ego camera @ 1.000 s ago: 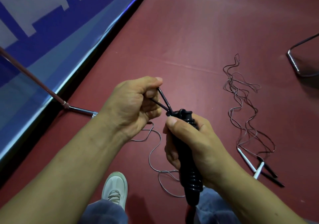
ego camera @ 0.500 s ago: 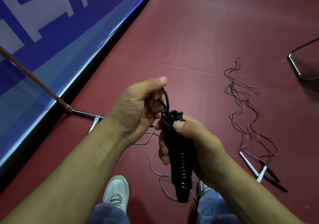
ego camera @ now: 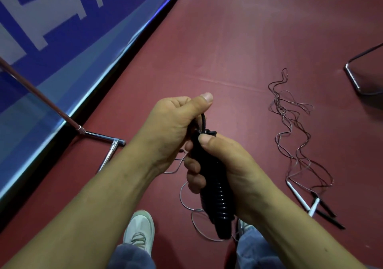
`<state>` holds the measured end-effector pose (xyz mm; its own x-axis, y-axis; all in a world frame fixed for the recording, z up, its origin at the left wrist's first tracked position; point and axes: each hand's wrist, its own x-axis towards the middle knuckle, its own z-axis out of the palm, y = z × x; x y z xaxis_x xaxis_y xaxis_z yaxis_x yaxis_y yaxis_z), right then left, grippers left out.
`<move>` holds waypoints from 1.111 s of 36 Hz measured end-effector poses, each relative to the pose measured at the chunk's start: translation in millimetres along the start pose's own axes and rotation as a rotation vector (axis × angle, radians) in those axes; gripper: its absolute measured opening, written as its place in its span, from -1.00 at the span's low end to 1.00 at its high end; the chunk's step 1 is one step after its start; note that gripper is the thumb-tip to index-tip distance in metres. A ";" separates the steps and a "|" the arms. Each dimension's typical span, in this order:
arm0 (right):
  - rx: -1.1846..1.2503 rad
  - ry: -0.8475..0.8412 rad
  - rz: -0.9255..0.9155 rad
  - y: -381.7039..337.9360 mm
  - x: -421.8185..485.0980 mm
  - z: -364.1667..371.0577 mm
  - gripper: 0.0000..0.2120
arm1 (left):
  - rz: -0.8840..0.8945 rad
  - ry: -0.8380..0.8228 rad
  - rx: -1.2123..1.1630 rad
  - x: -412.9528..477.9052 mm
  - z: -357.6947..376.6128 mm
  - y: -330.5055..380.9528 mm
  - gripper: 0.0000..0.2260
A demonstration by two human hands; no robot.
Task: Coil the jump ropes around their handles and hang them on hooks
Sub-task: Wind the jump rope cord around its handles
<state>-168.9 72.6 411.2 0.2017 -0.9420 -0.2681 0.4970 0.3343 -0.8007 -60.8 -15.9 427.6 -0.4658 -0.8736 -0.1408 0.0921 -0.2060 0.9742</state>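
- handle bundle [ego camera: 216, 198]: black handles with black rope coiled tight round them, held in the air in front of the person. The long axis runs from the top end, out by the thumbs, back down toward the person's legs, tilted a little.
- black rope loop [ego camera: 204, 121]: a short free bight sticks up off the top end of the bundle, right at the left hand's fingers. This is the relation the next move turns on.
- left hand [ego camera: 174, 127]: fingers curled, thumb laid over the top, pinching the loop. It sits just left of and above the bundle's top end, and is the hand nearer the free end.
- right hand [ego camera: 230, 171]: wrapped round the middle of the bundle, thumb pressed on the top coils. The lower coils and the butt stick out below the palm.
- Judgement: the coiling looks nearly done. The left hand likely tucks or cinches the loop at the top while the right hand steadies the bundle.
- thin cord [ego camera: 186, 198]: lies on the floor [ego camera: 238, 40] below both hands. Cannot tell if it joins the bundle.
- loose ropes [ego camera: 294, 144]: uncoiled, well to the right of the right hand, with their slim handles [ego camera: 310, 205] at the near end.
- metal stand [ego camera: 99, 137]: left of the left forearm. No hooks in view.
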 end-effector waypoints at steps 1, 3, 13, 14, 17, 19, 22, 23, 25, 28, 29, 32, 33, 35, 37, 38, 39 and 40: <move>-0.002 0.005 -0.010 0.1 0.0 0.6 -0.77 | -0.002 0.030 -0.009 0.4 0.8 -1.2 -0.70; -0.020 0.024 -0.039 0.4 0.4 2.7 -0.79 | -0.003 0.096 -0.030 1.6 2.6 -3.3 -0.73; -0.096 0.153 -0.162 5.3 4.2 12.7 -0.92 | -0.001 0.278 -0.187 7.7 -0.6 0.1 -0.69; -0.105 0.157 -0.163 5.5 4.8 13.0 -0.88 | -0.004 0.277 -0.188 8.0 -1.4 0.3 -0.69; -0.135 0.167 -0.163 6.0 6.2 14.3 -0.86 | 0.002 0.257 -0.175 7.3 -5.2 1.5 -0.68; -0.168 0.174 -0.168 6.3 6.4 15.1 -0.88 | 0.031 0.209 -0.157 5.9 -8.3 4.2 -0.66; -0.221 0.149 -0.156 2.2 5.0 19.0 -0.84 | 0.100 0.123 -0.108 0.3 -13.4 13.0 -0.54; -0.229 0.133 -0.150 -0.2 4.3 19.9 -0.79 | 0.116 0.106 -0.093 -2.0 -15.4 17.1 -0.55; -0.228 0.092 -0.134 -5.2 2.1 22.5 -0.67 | 0.151 0.082 -0.069 -8.6 -20.0 26.7 -0.62; -0.155 0.003 -0.091 -9.8 1.3 32.5 -0.55 | 0.181 0.049 -0.061 -20.4 -28.3 42.3 -0.69; -0.121 -0.023 -0.075 -11.0 1.5 37.7 -0.56 | 0.192 0.039 -0.047 -24.7 -31.3 48.3 -0.68; -0.077 -0.110 -0.049 -19.4 1.2 60.7 -0.57 | 0.240 0.007 0.054 -40.5 -42.0 74.6 -0.58; -0.074 -0.142 -0.052 -23.4 1.1 70.6 -0.56 | 0.260 0.000 0.098 -46.7 -46.7 86.1 -0.55; -0.055 -0.196 -0.062 -33.7 -1.2 96.1 -0.52 | 0.294 -0.002 0.174 -63.0 -57.5 114.4 -0.52; -0.061 -0.234 -0.089 -43.8 -3.2 123.8 -0.50 | 0.316 0.011 0.218 -81.5 -67.9 144.6 -0.53; -0.077 -0.251 -0.111 -47.7 -3.4 136.7 -0.52 | 0.324 0.026 0.236 -89.7 -72.9 158.3 -0.56; -0.090 -0.261 -0.133 -51.2 -3.7 148.0 -0.56 | 0.330 0.041 0.254 -96.9 -77.8 170.1 -0.60; -0.103 -0.269 -0.151 -55.2 -4.5 160.5 -0.59 | 0.338 0.055 0.280 -105.4 -83.4 182.6 -0.65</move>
<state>-61.8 63.0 542.6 0.3546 -0.9350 -0.0021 0.4531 0.1738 -0.8744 78.5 1.8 605.7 -0.4021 -0.8952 0.1923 -0.0148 0.2163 0.9762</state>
